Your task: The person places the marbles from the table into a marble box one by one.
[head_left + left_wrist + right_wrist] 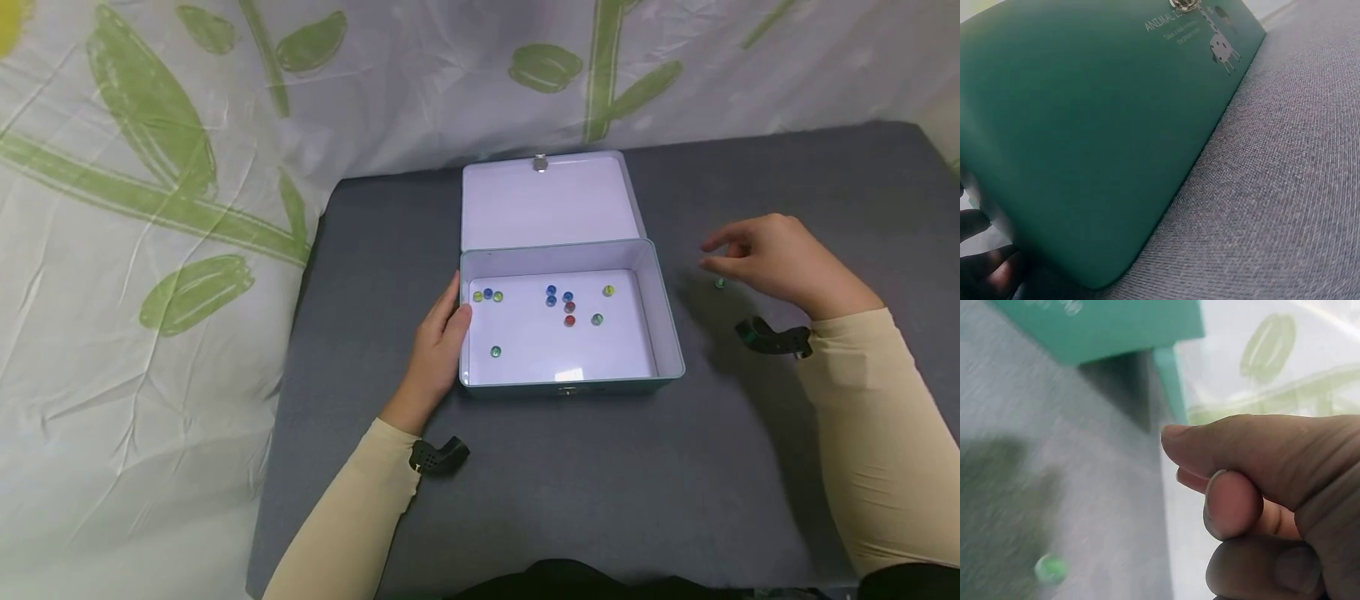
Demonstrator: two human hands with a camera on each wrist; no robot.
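An open hinged tin box, green outside and white within, stands on the grey table. My left hand holds its left wall, thumb over the rim and fingers along the outside. Inside lie several glass marbles: blue marbles, red marbles, yellow-green marbles and green marbles. To the right of the box, my right hand hovers over the table with fingers loosely bent and thumb apart from the index finger. A green marble lies on the cloth just below it.
The box's lid lies folded back behind it, its metal clasp at the far edge. A white sheet with green leaf drawings hangs behind and left of the table. Each wrist wears a small black camera.
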